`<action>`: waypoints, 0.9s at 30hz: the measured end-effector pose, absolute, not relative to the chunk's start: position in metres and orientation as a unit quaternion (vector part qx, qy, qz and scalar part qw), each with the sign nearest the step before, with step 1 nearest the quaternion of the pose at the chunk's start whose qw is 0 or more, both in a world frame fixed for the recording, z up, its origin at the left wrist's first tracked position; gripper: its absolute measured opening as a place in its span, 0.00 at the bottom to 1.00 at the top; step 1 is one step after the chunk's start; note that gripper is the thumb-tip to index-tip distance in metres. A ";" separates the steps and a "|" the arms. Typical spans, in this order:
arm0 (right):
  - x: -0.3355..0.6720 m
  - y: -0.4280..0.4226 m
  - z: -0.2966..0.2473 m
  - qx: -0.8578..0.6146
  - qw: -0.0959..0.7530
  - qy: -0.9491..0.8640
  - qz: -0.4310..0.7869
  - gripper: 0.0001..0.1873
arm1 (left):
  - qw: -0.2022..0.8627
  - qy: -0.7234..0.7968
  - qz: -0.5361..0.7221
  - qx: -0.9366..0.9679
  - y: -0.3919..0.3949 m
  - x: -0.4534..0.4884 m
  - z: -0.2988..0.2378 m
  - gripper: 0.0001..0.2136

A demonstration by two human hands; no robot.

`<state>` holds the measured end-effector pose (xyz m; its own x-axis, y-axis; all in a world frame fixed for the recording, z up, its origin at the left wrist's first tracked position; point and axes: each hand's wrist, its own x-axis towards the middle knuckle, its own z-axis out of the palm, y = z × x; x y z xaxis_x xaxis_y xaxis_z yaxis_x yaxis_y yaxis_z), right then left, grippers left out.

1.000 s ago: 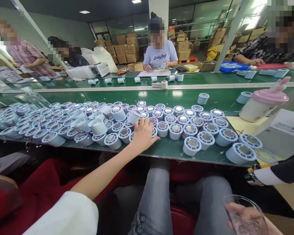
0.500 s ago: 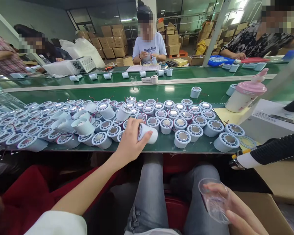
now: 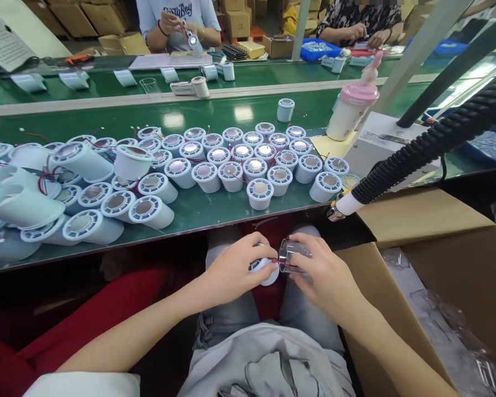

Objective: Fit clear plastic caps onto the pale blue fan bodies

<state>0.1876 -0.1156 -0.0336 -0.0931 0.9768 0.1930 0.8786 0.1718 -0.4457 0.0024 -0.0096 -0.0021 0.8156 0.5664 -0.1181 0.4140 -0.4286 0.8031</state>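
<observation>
While the green bench (image 3: pixel 119 113) fills most of the frame from left edge to upper right, the work sits below its front edge, at frame centre, over the lap. An open cardboard box (image 3: pixel 388 309), lower right, contains clear pieces. A black ribbed hose (image 3: pixel 430 138) crosses the right side. Pale blue cylinders (image 3: pixel 259 194) crowd the bench: mostly upright at centre, tipped and overlapping at left.

Left hand (image 3: pixel 231 270): thumb and fingers pinching one held cylinder (image 3: pixel 269 274). Right hand (image 3: pixel 326 275): fingers and thumb curled around a clear cup (image 3: pixel 288 255), tilted onto its side, open end facing left toward that cylinder. Thin red wire (image 3: pixel 275 260) lies between the two.

Progress (judged): cylinder and cup both picked up and brought close, apparently not joined. The bench cylinders show no cups over them, so most of the batch looks undone; no count attempted.

Unclear: fingers cover much of the held cylinder and the cup's far end. Cannot tell whether the wire enters the cup. Pieces in the box are blurred; the leftmost cylinders and the co-worker (image 3: pixel 179 27) at top are cut off by the frame.
</observation>
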 end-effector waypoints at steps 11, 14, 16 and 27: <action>0.197 -0.120 -0.029 -0.621 0.453 -0.473 0.430 0.16 | 0.491 0.250 0.146 0.822 -0.011 0.001 -0.039 0.32; 0.203 -0.120 -0.034 -0.594 0.504 -0.401 0.482 0.17 | 0.540 0.212 0.136 0.803 -0.012 0.002 -0.037 0.33; 0.205 -0.120 -0.035 -0.564 0.520 -0.392 0.508 0.15 | 0.604 0.215 0.126 0.757 -0.013 0.003 -0.034 0.32; 0.208 -0.138 -0.042 -0.551 0.430 -0.614 0.368 0.21 | 0.743 0.238 0.112 0.615 -0.019 -0.001 -0.030 0.33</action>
<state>0.2077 -0.1379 -0.0421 -0.0243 0.9922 0.1224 0.3605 0.1229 -0.9246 -0.0005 -0.0187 -0.0301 0.8616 0.4592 -0.2163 0.1269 0.2178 0.9677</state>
